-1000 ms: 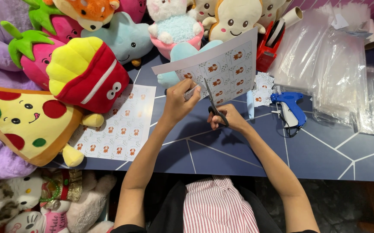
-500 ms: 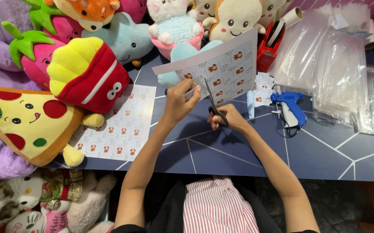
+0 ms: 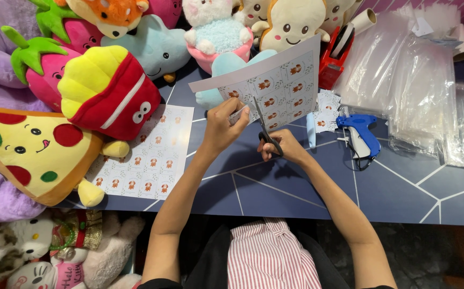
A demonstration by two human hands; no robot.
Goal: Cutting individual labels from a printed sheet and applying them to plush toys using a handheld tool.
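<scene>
One head-worn camera looks steeply down from above the person's lap; it faces forward across the dark blue table (image 3: pixel 403 187); close range; no second view.

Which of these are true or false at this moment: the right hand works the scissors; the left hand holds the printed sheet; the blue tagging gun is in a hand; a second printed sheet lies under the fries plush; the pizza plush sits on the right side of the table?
1. The right hand works the scissors. True.
2. The left hand holds the printed sheet being cut. True.
3. The blue tagging gun is in a hand. False: it lies on the table, right of the hands.
4. A second printed sheet lies partly under the fries plush. True.
5. The pizza plush sits on the right side. False: it is at the left edge.
</scene>
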